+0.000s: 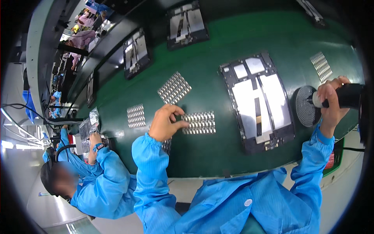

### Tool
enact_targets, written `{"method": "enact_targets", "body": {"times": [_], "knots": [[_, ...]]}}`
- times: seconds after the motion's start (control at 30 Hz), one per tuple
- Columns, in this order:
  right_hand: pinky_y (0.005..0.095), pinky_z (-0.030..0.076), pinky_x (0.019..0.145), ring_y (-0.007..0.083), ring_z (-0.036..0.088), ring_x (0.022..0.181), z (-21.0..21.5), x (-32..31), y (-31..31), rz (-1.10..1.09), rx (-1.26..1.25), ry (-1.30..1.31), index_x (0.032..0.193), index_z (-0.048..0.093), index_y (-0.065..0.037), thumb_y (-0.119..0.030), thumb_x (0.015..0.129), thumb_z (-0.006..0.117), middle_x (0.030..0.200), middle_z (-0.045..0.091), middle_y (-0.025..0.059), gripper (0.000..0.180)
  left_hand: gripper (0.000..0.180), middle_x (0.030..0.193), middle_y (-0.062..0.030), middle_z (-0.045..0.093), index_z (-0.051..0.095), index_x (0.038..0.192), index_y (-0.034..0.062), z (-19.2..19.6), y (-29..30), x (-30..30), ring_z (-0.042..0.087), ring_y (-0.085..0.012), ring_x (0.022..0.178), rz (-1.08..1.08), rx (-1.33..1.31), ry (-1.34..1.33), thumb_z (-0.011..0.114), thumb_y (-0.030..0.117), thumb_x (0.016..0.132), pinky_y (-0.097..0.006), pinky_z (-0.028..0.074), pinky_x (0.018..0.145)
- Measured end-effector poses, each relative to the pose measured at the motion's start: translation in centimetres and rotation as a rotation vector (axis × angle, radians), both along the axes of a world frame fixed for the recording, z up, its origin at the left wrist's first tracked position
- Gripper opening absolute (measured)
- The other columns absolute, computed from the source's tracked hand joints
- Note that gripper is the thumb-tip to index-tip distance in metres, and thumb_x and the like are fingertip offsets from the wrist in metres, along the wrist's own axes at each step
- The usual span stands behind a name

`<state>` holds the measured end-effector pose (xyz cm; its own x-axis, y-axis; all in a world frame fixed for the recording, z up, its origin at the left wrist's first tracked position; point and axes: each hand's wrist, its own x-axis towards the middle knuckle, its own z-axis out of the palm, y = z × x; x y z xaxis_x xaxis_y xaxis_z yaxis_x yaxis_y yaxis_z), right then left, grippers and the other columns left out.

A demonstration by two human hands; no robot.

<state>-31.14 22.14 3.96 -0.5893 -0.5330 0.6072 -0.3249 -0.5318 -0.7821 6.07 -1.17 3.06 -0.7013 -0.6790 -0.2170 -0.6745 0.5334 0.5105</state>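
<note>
My left hand [166, 121] pinches the left edge of a sheet of small metal parts [200, 123], which lies at mid-table in front of me. Part of another such sheet [166, 145] shows below this hand. My right hand [332, 99] is closed around a black cylindrical tool [348, 96] with a pale grey end, at the right of the table. That end is close to a dark round plate with a dotted surface [307, 107]; whether they touch I cannot tell. Between my hands lies a flat tablet-like device [260, 105], its inside exposed, with two long silvery panels.
More metal-part sheets lie at the left [136, 116], farther back [174, 88] and far right [321, 66]. Similar opened devices [187, 23] stand along the back of the green table [222, 156]. A co-worker in blue [105, 183] works at the left. A green bin [338, 156] sits below the right edge.
</note>
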Motion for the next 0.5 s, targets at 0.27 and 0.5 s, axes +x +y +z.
{"method": "enact_targets", "body": {"times": [0.27, 0.5], "knots": [[0.0283, 0.046, 0.054, 0.0146, 0.052, 0.054, 1.6, 2.1, -1.4, -0.048, -0.032, -0.006, 0.116, 0.04, 0.004, 0.003, 0.079, 0.06, 0.063, 0.053, 0.0068, 0.042, 0.018, 0.078, -0.0075, 0.065, 0.063, 0.082, -0.002, 0.2, -1.3, 1.4, 0.064, -0.0115, 0.076, 0.274, 0.608, 0.205, 0.074, -0.004, 0.068, -0.022, 0.05, 0.065], [0.028, 0.046, 0.051, 0.015, 0.053, 0.052, 2.3, 3.6, -2.7, 0.04, -0.051, 0.054, 0.114, 0.04, 0.002, 0.004, 0.078, 0.061, 0.063, 0.053, 0.0074, 0.042, 0.018, 0.072, -0.006, 0.066, 0.065, 0.08, -0.0006, -0.6, 2.1, 1.4, 0.063, -0.0117, 0.071, 0.127, -0.007, 0.156, 0.076, 0.0, 0.065, -0.025, 0.048, 0.064]]}}
